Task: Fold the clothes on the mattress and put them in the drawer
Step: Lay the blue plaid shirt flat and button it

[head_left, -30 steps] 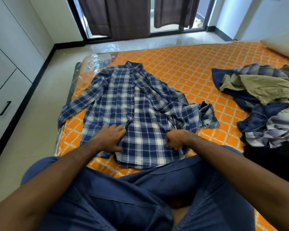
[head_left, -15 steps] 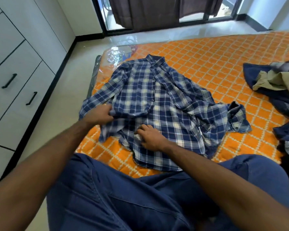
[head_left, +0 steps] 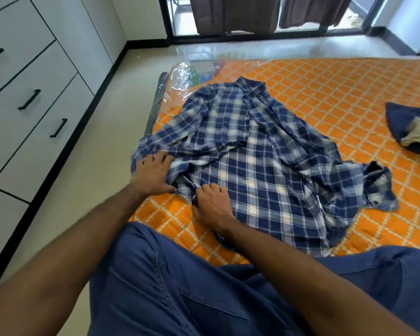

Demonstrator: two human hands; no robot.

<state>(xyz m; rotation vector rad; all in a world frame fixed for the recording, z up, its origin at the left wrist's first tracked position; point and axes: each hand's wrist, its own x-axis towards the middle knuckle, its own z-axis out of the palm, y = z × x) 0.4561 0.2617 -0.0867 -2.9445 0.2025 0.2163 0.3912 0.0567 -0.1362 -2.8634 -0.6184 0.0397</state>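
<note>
Right hand down on the near left hem of the plaid shirt, fingers curled onto the cloth — pinching or only pressing, cannot tell. Left hand just beyond, fingers spread flat on the bunched left edge where the sleeve crosses the mattress rim. Shirt lying face up on the orange mattress, collar far, right side rumpled. Judged step: smoothing before the first fold. Best to pin the hem with the right, sweep the left outward along the sleeve, flatten ridges first — then fold inward on a straight line. Further right, pile of clothes waiting. Drawers off to the left, shut.
</note>
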